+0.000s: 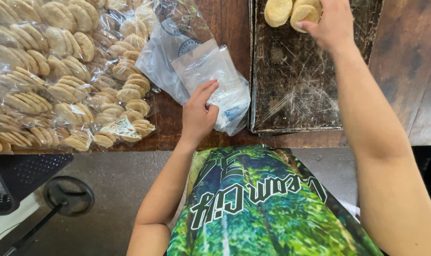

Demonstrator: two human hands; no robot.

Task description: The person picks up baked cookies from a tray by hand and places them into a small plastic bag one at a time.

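Far left: bagged biscuits [59, 76], many clear packs of round pale biscuits heaped on the wooden table [225, 28], some near its front edge. Centre: stack of empty plastic bags [210, 78], clear, loose, lying just beside the tray's left rim. Left hand [199, 114]: palm down, wrist straight, fingers curled onto the top bag and pinching its near edge; a narrow grip holding film only. Right of centre: baking tray [291, 90], dark, scratched, mostly bare. Top right: loose biscuits [284, 12], a few at the tray's far end. Right hand [327, 23]: arm stretched well forward, fingers closed over one biscuit, thumb hidden. Risks, as judged: slick film may let several bags lift together or slide off the table; the long reach may crack a brittle biscuit under the fingertips, or drop it.
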